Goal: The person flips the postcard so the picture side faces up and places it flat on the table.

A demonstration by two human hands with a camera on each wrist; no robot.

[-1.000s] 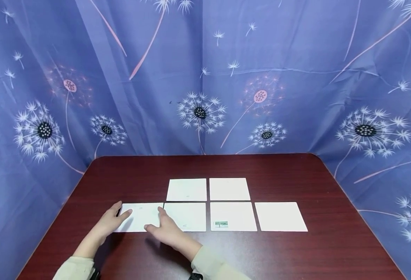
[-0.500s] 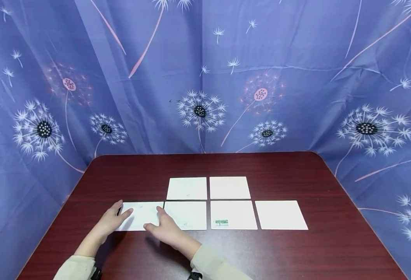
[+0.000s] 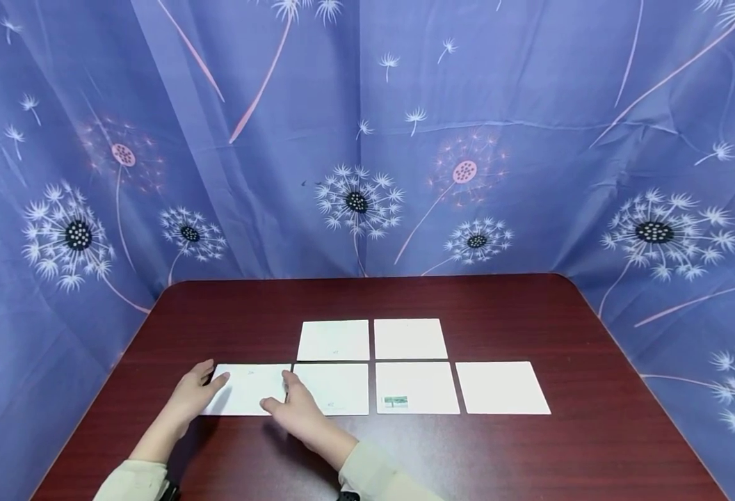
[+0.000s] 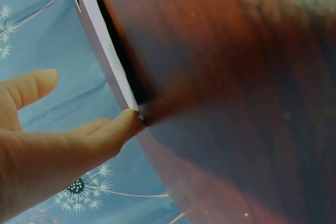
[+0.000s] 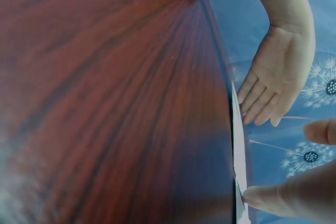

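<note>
A white card [image 3: 251, 393] lies flat at the left end of the front row. My left hand [image 3: 190, 400] is at its left edge, fingers extended, thumb raised over the corner. In the left wrist view a fingertip of that hand [image 4: 68, 148] meets the end of the white strip [image 4: 107, 38] of cards. My right hand [image 3: 301, 414] reaches the card's right end, fingers at the seam with the neighbouring white card [image 3: 342, 386] and thumb apart. The right wrist view shows a straight finger [image 5: 268, 198] touching there, and the left hand [image 5: 281, 72] beyond with straight fingers.
Further right in the front row lie a white card with a small green picture [image 3: 420, 379] and a plain one [image 3: 501, 386]. Behind them sit two more white cards, left [image 3: 334, 339] and right [image 3: 409, 339]. A blue dandelion curtain [image 3: 267, 209] surrounds the dark red table [image 3: 505, 459].
My left hand has shifted slightly left, its thumb drawing back toward the card's edge. The right hand stays almost in place, and the cards look unmoved.
</note>
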